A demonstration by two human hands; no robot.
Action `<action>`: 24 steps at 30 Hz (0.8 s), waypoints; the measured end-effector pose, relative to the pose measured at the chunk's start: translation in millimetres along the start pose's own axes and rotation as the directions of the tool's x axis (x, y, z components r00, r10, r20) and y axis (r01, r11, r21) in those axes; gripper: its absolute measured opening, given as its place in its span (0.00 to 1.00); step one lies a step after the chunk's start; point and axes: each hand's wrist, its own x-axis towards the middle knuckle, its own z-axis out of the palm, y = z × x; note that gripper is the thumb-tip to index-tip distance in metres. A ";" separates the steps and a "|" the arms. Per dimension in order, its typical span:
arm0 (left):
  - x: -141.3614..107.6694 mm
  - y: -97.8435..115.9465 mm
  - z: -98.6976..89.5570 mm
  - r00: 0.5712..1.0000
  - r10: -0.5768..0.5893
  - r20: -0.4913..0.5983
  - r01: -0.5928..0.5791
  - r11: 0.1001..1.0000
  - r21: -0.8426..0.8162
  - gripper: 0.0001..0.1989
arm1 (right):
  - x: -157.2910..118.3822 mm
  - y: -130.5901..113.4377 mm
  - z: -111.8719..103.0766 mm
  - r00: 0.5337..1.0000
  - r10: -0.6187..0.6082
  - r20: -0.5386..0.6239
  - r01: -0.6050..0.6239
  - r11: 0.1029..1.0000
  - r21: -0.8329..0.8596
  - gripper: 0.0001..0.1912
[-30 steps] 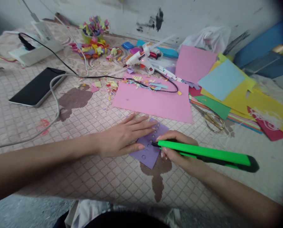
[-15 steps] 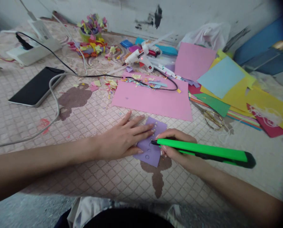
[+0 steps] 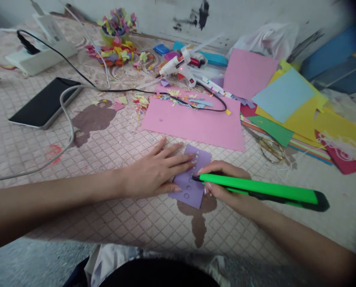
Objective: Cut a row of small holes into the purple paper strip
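Note:
A purple paper strip (image 3: 192, 193) lies on the patterned tablecloth in front of me, marked with a row of small circles; those at its far end look cut through. My left hand (image 3: 152, 173) rests flat across the strip's left side, fingers spread. In my right hand (image 3: 222, 177) is a green utility knife (image 3: 264, 189), held like a pen, its body slanting out to the right. The knife's dark tip meets the paper by one of the middle circles. Whether the blade has gone through is too small to tell.
Behind the strip lies a pink sheet (image 3: 196, 123) with paper scraps. A glue gun (image 3: 180, 67) with a black cord stands beyond it. Gold scissors (image 3: 272, 150) and coloured papers (image 3: 282, 95) are at right; a phone (image 3: 45, 103) and power strip (image 3: 40, 57) at left.
The camera view has shifted slightly. Both hands keep their places on the strip, and the knife's tip stays at nearly the same circle.

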 end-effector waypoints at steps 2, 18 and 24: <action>0.2 0.2 0.5 1.000 0.000 -0.004 0.000 1.000 0.010 0.31 | 0.6 -1.8 1.3 1.000 0.009 -0.014 -0.009 1.000 -0.008 0.06; -0.2 0.6 0.1 1.000 0.007 -0.013 -0.006 0.998 0.066 0.30 | 2.2 0.0 3.1 0.999 -0.016 -0.041 0.013 0.998 -0.063 0.06; -0.6 1.2 0.7 1.000 0.008 -0.018 -0.006 0.997 0.077 0.30 | 3.0 0.9 2.7 0.998 -0.038 -0.044 0.033 0.993 -0.110 0.06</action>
